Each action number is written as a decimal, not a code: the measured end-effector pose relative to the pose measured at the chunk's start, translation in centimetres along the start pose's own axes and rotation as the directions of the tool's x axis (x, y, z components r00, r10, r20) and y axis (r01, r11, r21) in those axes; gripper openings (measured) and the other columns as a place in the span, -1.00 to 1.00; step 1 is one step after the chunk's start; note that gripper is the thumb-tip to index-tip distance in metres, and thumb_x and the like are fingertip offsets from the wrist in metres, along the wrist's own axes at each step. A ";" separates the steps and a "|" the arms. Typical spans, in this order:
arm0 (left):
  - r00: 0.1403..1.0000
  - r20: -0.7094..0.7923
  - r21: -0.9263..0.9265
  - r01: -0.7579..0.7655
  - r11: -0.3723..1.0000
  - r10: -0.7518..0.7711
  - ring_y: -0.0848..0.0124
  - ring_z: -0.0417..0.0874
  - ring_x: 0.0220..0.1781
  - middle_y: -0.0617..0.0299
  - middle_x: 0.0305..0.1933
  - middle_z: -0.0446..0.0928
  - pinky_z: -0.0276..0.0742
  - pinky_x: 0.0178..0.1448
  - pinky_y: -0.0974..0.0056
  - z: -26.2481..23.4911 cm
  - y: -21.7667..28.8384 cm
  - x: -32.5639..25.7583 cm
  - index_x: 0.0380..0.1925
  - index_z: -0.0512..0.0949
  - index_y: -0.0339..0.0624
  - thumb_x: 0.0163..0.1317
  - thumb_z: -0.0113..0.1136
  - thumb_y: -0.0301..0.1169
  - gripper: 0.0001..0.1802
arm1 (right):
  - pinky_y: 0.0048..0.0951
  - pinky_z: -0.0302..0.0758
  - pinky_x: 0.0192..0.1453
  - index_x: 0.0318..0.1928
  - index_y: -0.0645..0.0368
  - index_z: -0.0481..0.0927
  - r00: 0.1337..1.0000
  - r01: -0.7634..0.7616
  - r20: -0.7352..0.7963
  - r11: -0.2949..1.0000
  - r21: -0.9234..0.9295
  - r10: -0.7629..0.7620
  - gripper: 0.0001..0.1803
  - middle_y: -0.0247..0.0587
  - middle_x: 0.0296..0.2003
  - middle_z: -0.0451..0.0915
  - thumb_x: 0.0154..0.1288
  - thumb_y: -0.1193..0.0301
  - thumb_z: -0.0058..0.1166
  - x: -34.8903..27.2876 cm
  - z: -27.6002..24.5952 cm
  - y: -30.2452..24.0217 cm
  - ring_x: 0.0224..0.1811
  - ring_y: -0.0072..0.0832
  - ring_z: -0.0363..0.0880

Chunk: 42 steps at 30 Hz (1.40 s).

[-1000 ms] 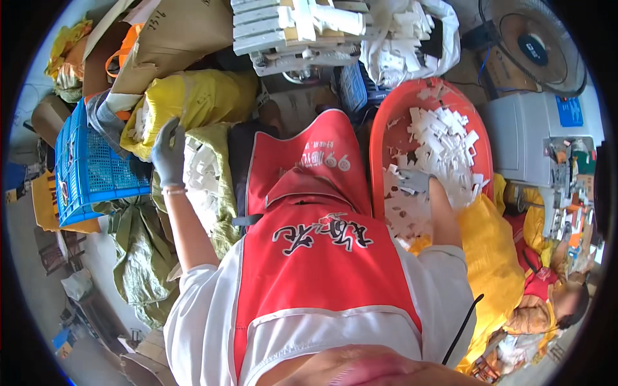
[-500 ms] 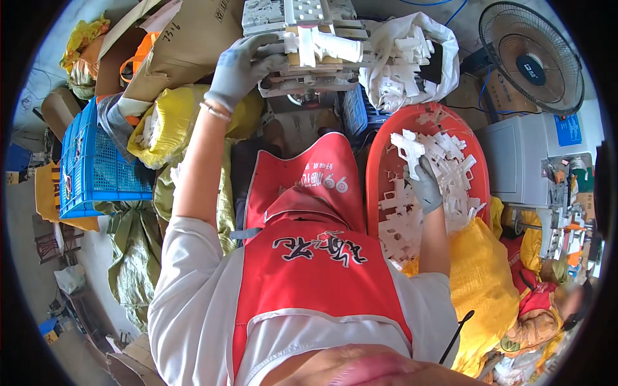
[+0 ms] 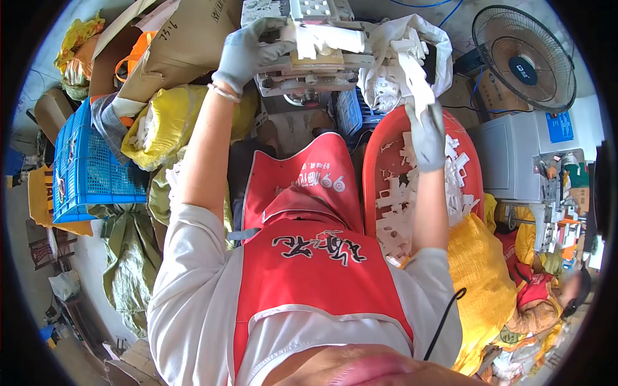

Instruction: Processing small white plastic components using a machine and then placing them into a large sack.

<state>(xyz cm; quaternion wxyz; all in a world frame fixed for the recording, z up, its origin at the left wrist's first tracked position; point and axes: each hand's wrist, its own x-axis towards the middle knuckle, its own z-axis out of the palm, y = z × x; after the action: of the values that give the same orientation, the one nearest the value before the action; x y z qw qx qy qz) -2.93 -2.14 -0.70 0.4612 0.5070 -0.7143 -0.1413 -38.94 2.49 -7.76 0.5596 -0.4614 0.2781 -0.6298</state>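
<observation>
Both my hands wear grey work gloves. My left hand (image 3: 252,55) reaches to a grey metal machine (image 3: 309,80) at the top middle. Its fingers close round the left end of a white plastic toy-gun part (image 3: 331,40) lying across the machine's fixture; that end is blurred. Raised over the far part of a red tub (image 3: 371,193), my right hand (image 3: 427,138) grips another white toy-gun part (image 3: 415,74), smeared by motion and pointing up and away. Many similar white parts (image 3: 396,222) are heaped in the tub below it.
Behind my right hand stands a white sack (image 3: 444,48) of white parts. A black fan (image 3: 524,61) is at the far right, a yellow sack (image 3: 479,283) by the tub. Blue crate (image 3: 103,170), yellow bag (image 3: 170,119) and cardboard box (image 3: 187,51) lie left. Another person (image 3: 541,289) sits at right.
My right hand has lifted a white toy-gun part from the tub and moved away from me, toward the white sack and machine. My left hand has shifted onto the end of the part there.
</observation>
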 end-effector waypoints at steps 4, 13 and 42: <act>0.977 -0.181 -0.158 0.081 0.984 -0.110 0.57 0.58 -0.24 0.21 -0.26 0.61 0.50 -0.09 0.44 -2.8 -1.7 -4.9 -0.16 0.54 -0.33 -0.03 0.34 -0.41 -0.60 | -0.47 0.28 0.21 0.10 0.24 0.39 0.975 0.158 0.209 0.885 -0.438 -0.070 -0.60 -0.20 0.07 0.42 0.22 0.54 -0.01 5.0 5.4 -0.5 0.13 -0.47 0.37; 0.824 -0.304 -0.166 0.448 0.879 -0.478 0.47 0.54 -0.11 0.17 -0.12 0.55 0.45 0.02 0.43 -9.7 -4.0 -19.1 -0.07 0.49 -0.38 0.08 0.25 -0.50 -0.62 | -0.34 0.23 0.28 0.11 0.06 0.43 0.679 0.720 0.733 0.237 -0.653 -0.042 -0.59 -0.10 0.10 0.40 0.23 0.40 -0.03 10.5 9.4 1.7 0.19 -0.24 0.32; 0.800 -0.106 0.509 0.554 0.658 -0.591 0.40 0.57 -0.29 0.13 -0.23 0.60 0.47 -0.17 0.33 -11.2 -7.5 -32.1 -0.09 0.54 -0.25 0.22 0.09 -0.34 -0.70 | -0.15 0.43 0.10 0.21 -0.03 0.24 0.737 -0.229 -0.516 -0.558 -0.798 0.436 -0.46 -0.02 0.14 0.33 0.19 0.26 -0.06 -16.5 -22.6 19.4 0.08 -0.04 0.41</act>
<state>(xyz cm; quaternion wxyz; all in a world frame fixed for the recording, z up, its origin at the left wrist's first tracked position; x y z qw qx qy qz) 12.43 24.89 -16.28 0.2148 0.8048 -0.5443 -0.0996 -51.28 10.38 -38.49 0.1308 -0.6077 0.7667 0.1606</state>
